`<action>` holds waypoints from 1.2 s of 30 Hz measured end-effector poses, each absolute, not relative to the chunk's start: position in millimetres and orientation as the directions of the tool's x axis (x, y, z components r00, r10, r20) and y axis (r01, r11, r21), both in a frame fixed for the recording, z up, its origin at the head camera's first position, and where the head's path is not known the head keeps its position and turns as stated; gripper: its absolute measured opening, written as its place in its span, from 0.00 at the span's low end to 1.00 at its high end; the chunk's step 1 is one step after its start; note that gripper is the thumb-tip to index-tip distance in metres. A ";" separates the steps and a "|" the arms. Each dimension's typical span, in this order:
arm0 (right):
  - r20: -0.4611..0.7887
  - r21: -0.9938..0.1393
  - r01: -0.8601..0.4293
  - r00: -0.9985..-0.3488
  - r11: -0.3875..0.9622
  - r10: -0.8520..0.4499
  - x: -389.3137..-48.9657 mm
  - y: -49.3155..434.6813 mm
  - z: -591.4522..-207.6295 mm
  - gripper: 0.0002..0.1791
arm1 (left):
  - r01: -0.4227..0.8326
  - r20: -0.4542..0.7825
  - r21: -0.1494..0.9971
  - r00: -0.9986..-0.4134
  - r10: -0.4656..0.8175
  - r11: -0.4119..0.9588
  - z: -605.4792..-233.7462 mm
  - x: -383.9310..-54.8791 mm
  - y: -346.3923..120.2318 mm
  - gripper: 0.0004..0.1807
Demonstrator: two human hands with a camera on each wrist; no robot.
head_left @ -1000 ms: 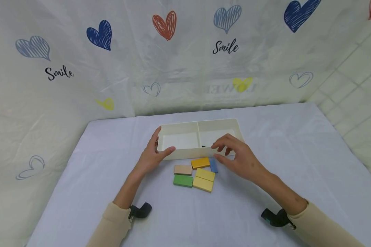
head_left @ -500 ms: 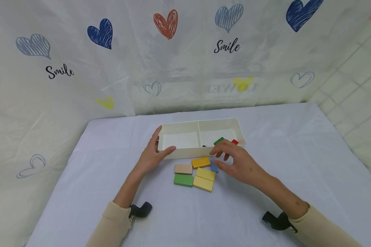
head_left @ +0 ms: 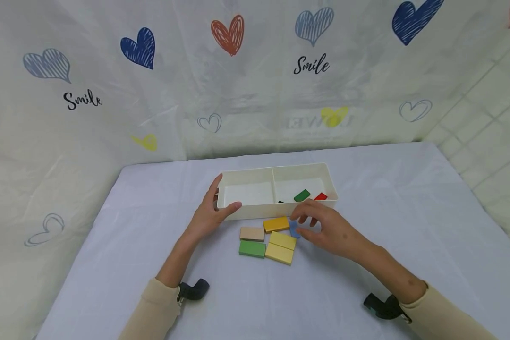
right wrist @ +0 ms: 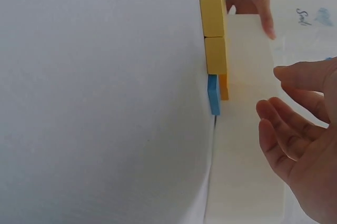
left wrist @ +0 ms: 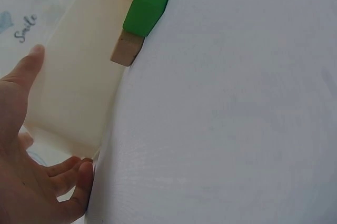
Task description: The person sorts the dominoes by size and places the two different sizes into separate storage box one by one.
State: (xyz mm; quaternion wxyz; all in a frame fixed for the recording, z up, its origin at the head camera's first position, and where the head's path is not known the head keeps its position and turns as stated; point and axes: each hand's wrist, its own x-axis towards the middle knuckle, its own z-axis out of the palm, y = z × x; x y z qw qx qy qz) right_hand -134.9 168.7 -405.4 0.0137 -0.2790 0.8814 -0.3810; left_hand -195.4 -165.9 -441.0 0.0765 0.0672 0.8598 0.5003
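A white two-compartment tray (head_left: 248,211) stands on the table. My left hand (head_left: 209,215) holds its left end, thumb on the front wall and the other fingers round the end; in the left wrist view this hand (left wrist: 31,176) is at the tray's corner. Just above a blue block (head_left: 293,228), my right hand (head_left: 329,226) hovers with loosely bent fingers and nothing between them; the right wrist view shows a gap under this hand (right wrist: 303,129). Beside the blue block lie an orange block (head_left: 276,224), two yellow blocks (head_left: 280,248), a tan block (head_left: 251,233) and a green block (head_left: 252,248).
In the tray's right compartment lie a green block (head_left: 301,195), a red block (head_left: 320,196) and a small dark piece (head_left: 280,202), partly hidden by the front wall. A white cloth (head_left: 246,302) covers the table. Behind it hangs a sheet (head_left: 255,94) printed with hearts.
My right hand has drawn back slightly from over the tray toward the blue block, uncovering the green and red blocks in the right compartment. The left hand stays at the tray's end.
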 end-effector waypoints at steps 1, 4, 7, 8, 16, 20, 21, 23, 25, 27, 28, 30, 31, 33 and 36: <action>0.180 -0.680 -0.477 -0.845 0.557 -0.504 -135.1 169.2 -406.0 0.15 | 0.036 -0.066 0.872 -0.980 0.189 0.489 -441.4 -196.0 -165.9 0.57; 0.151 -0.681 -0.462 -0.848 0.568 -0.508 -135.5 169.9 -407.5 0.16 | 0.036 -0.067 0.870 -0.980 0.190 0.492 -441.3 -196.2 -166.5 0.57; 0.124 -0.685 -0.452 -0.845 0.572 -0.520 -135.8 170.2 -410.5 0.18 | 0.033 -0.068 0.870 -0.980 0.187 0.492 -441.1 -195.7 -167.6 0.57; 0.116 -0.685 -0.450 -0.844 0.574 -0.524 -135.8 170.1 -411.5 0.18 | 0.035 -0.067 0.871 -0.980 0.189 0.490 -440.8 -195.3 -167.9 0.57; 0.028 -0.681 -0.413 -0.839 0.604 -0.543 -135.6 169.8 -416.2 0.20 | 0.033 -0.068 0.870 -0.980 0.186 0.492 -440.6 -192.4 -168.0 0.57; -0.018 -0.643 -0.409 -0.837 0.648 -0.547 -134.9 168.6 -419.1 0.21 | 0.025 -0.073 0.866 -0.982 0.177 0.499 -441.4 -191.0 -166.9 0.56; -0.028 -0.628 -0.411 -0.837 0.661 -0.547 -134.7 168.2 -419.8 0.21 | 0.023 -0.075 0.866 -0.982 0.175 0.499 -441.5 -190.7 -166.6 0.56; -0.050 -0.610 -0.403 -0.839 0.682 -0.541 -134.5 167.4 -420.7 0.22 | 0.025 -0.074 0.867 -0.981 0.178 0.498 -441.6 -190.4 -166.0 0.56; -0.070 -0.595 -0.394 -0.843 0.701 -0.533 -134.7 166.5 -420.9 0.22 | 0.028 -0.070 0.866 -0.982 0.177 0.498 -441.7 -190.3 -165.8 0.56; -0.084 -0.583 -0.389 -0.844 0.713 -0.529 -135.3 165.9 -420.9 0.22 | 0.034 -0.064 0.868 -0.982 0.180 0.495 -441.5 -190.7 -165.6 0.56; -0.093 -0.581 -0.382 -0.846 0.719 -0.525 -135.5 165.6 -420.6 0.22 | 0.037 -0.061 0.868 -0.982 0.180 0.496 -441.5 -191.0 -165.5 0.56; -0.102 -0.575 -0.379 -0.846 0.725 -0.524 -136.0 165.1 -420.1 0.22 | 0.037 -0.059 0.866 -0.983 0.176 0.499 -441.7 -191.3 -165.5 0.56; -0.103 -0.571 -0.380 -0.846 0.727 -0.523 -136.2 164.9 -419.7 0.21 | 0.038 -0.059 0.866 -0.983 0.176 0.499 -441.7 -191.5 -165.5 0.56; -0.102 -0.567 -0.383 -0.846 0.729 -0.523 -136.2 164.4 -418.8 0.21 | 0.039 -0.059 0.863 -0.982 0.177 0.504 -441.5 -191.8 -165.0 0.56; -0.095 -0.558 -0.388 -0.848 0.734 -0.521 -135.9 163.7 -417.7 0.21 | 0.040 -0.058 0.862 -0.982 0.178 0.505 -440.6 -192.2 -164.4 0.56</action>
